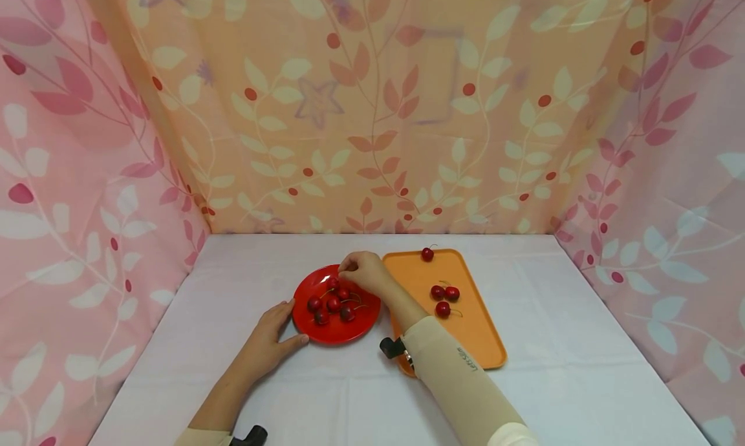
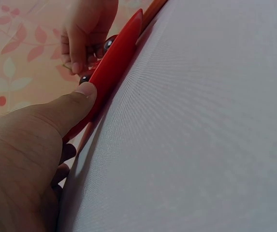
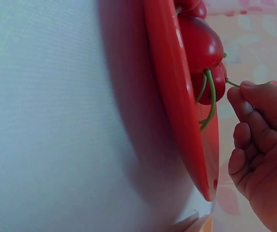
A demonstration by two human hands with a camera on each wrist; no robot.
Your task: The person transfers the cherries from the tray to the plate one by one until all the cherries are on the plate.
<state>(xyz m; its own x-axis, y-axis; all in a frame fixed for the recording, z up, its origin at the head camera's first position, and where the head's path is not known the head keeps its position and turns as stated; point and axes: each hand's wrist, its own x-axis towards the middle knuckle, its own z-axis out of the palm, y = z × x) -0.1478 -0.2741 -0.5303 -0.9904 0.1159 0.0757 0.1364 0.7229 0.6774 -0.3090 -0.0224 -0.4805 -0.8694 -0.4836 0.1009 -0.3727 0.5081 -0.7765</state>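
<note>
A red plate (image 1: 334, 335) with several dark red cherries (image 1: 333, 304) on it sits left of the middle in the head view. My left hand (image 1: 269, 338) holds the plate's near left rim, its thumb against the edge; in the left wrist view the other fingers are partly hidden behind the rim. Over the plate's far right side is my right hand (image 1: 368, 273). Between thumb and index finger it pinches the green stem (image 3: 233, 84) of a cherry (image 3: 219, 79), which is among the other cherries on the plate in the right wrist view.
An orange tray (image 1: 483, 339) lies right of the plate, under the right forearm. Several cherries (image 1: 443, 309) are on it, one of them (image 1: 427, 254) at its far edge. A white cloth (image 1: 559, 368) covers the table; floral curtains (image 1: 372, 110) stand around it.
</note>
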